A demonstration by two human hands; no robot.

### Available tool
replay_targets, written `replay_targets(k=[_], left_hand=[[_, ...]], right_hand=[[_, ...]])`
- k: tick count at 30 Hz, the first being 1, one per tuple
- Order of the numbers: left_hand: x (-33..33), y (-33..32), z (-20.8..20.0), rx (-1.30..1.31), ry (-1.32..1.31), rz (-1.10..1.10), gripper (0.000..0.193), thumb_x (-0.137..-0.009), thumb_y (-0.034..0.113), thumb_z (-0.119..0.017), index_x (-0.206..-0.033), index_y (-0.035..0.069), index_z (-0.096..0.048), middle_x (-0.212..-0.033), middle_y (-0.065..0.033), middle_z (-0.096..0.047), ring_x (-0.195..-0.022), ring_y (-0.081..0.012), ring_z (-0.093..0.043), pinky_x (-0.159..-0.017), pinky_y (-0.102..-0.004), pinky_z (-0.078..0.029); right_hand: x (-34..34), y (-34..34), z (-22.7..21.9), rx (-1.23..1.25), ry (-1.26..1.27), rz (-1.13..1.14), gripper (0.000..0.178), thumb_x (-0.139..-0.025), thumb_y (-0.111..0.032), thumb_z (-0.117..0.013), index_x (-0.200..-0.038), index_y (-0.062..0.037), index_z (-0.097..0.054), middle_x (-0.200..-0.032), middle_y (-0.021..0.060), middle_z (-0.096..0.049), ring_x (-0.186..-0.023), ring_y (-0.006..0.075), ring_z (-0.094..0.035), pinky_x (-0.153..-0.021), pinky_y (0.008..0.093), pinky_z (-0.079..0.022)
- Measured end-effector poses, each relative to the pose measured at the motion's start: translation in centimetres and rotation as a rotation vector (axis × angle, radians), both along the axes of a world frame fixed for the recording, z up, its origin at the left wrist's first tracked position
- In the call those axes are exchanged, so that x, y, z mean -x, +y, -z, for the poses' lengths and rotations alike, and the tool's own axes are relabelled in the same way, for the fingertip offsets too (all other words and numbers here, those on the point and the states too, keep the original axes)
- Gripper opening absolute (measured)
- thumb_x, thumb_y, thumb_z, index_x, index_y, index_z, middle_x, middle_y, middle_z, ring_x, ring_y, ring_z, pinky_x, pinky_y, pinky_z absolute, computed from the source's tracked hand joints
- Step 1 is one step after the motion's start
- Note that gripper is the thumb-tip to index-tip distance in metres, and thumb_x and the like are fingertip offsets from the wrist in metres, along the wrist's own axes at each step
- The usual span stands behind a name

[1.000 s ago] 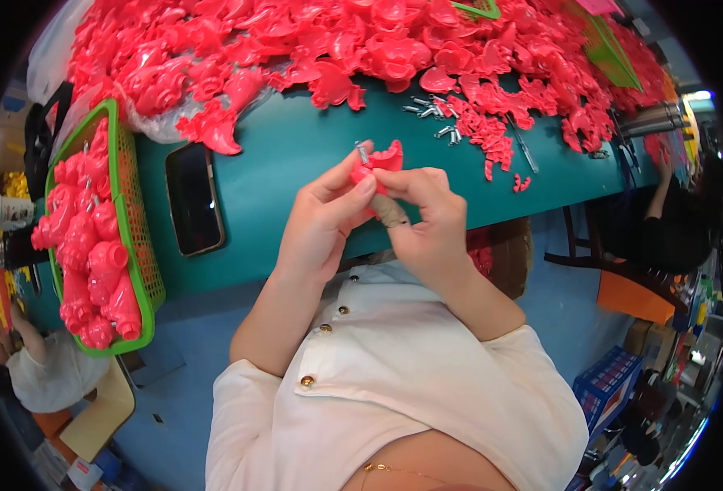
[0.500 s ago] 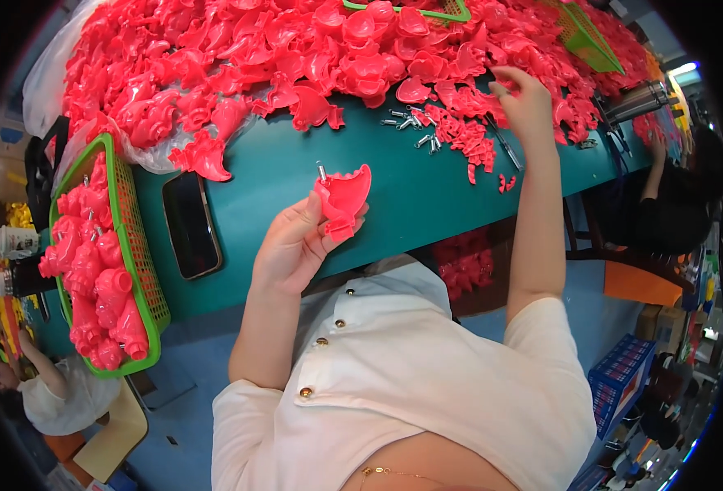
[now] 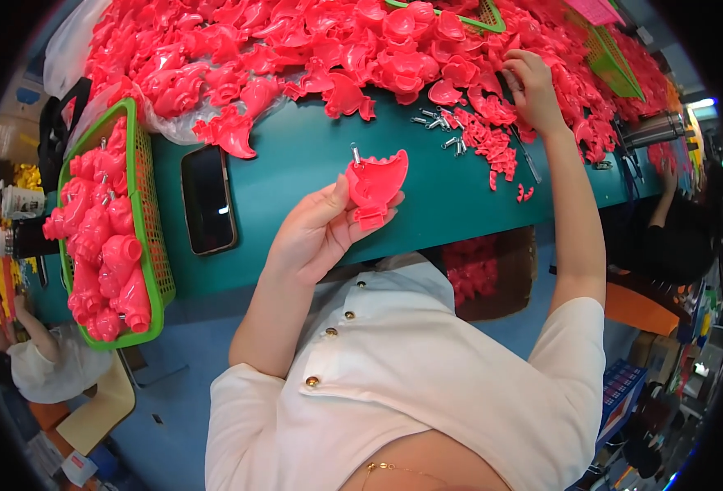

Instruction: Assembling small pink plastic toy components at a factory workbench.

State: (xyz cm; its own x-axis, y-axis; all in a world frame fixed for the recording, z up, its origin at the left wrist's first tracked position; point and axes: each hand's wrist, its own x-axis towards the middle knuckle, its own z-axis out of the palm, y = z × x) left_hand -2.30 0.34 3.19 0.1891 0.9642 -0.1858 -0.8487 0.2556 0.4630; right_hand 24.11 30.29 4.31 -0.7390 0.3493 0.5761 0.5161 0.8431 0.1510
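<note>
Held up over the near edge of the table is a curved pink plastic shell half [image 3: 382, 182], its hollow side facing up. My left hand [image 3: 320, 229] grips it between thumb and fingers. A small metal spring [image 3: 355, 153] stands up at the shell's left edge. Farther right, my right hand [image 3: 535, 94] reaches to the front of a heap of pink shells [image 3: 329, 53]. Its fingers are bent but apart, and nothing shows between them. Just below that hand lie small pink pieces [image 3: 492, 147], loose metal springs [image 3: 437, 121] and a thin metal tool [image 3: 528, 155].
At the left, a green basket [image 3: 162, 266] holds assembled pink parts beside a black phone [image 3: 207, 200] on the green table [image 3: 296, 184]. More green baskets [image 3: 492, 15] [image 3: 615, 61] rest in the heap. Other people sit at both sides. A box of pink parts [image 3: 529, 258] is under the table.
The whole view has shifted, with the table's contents now farther right and higher. My left hand has shifted slightly right with the shell. My right hand stays at the heap, its fingers slightly repositioned.
</note>
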Motion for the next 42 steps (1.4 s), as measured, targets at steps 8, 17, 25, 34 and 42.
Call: replay_targets(k=[8,17,25,34,42], left_hand=[[0.7,-0.5,0.7,-0.117,-0.034,0.032,0.05,-0.094,0.027,-0.046,-0.127,-0.01,-0.036,-0.126,-0.0238,-0.047,-0.114,-0.031,-0.052,-0.098,-0.0391,-0.043],[0.4,-0.4,0.3,-0.047,0.025,-0.014,0.044,-0.095,0.025,-0.047,-0.123,-0.009,-0.042,-0.122,-0.02,-0.051,-0.111,-0.027,-0.054,-0.096,-0.0383,-0.044],[1.4,-0.6,0.0,0.113,0.131,-0.216,0.038,-0.095,0.023,-0.046,-0.117,-0.008,-0.049,-0.11,-0.0174,-0.059,-0.099,-0.0219,-0.061,-0.087,-0.0334,-0.051],[1.6,-1.1,-0.2,0.097,0.137,-0.173,0.042,-0.096,0.026,-0.045,-0.117,-0.01,-0.048,-0.108,-0.0192,-0.06,-0.095,-0.0218,-0.063,-0.084,-0.032,-0.053],[0.7,-1.1,-0.8,0.088,0.274,-0.266,0.036,-0.094,0.024,-0.05,-0.111,-0.007,-0.055,-0.103,-0.0141,-0.063,-0.089,-0.0185,-0.064,-0.079,-0.0305,-0.054]], right_hand=[[1.4,-6.7,-5.4,1.028,0.795,-0.007,0.018,-0.092,-0.017,-0.053,-0.099,-0.0025,-0.062,-0.09,0.0016,-0.062,-0.083,0.0099,-0.058,-0.072,0.0252,-0.047],[8.5,-17.1,-1.6,1.045,-0.039,-0.205,0.018,-0.083,-0.004,-0.057,-0.101,0.001,-0.059,-0.093,0.0119,-0.061,-0.085,0.0246,-0.057,-0.079,0.0329,-0.045],[5.9,-21.4,-1.5,0.903,-0.055,-0.087,0.066,-0.068,-0.001,-0.07,-0.129,-0.0026,-0.043,-0.131,0.0128,-0.046,-0.116,0.0323,-0.045,-0.095,0.0368,-0.04],[4.7,-19.1,-1.4,0.979,-0.186,-0.212,0.069,-0.066,-0.003,-0.072,-0.129,-0.0065,-0.045,-0.129,0.0095,-0.049,-0.112,0.0322,-0.043,-0.093,0.0371,-0.041],[7.2,-21.9,-0.4,1.329,0.82,-0.429,0.075,-0.077,-0.032,-0.07,-0.129,0.0119,-0.038,-0.126,0.0192,-0.05,-0.11,0.023,-0.053,-0.094,0.0356,-0.042]])
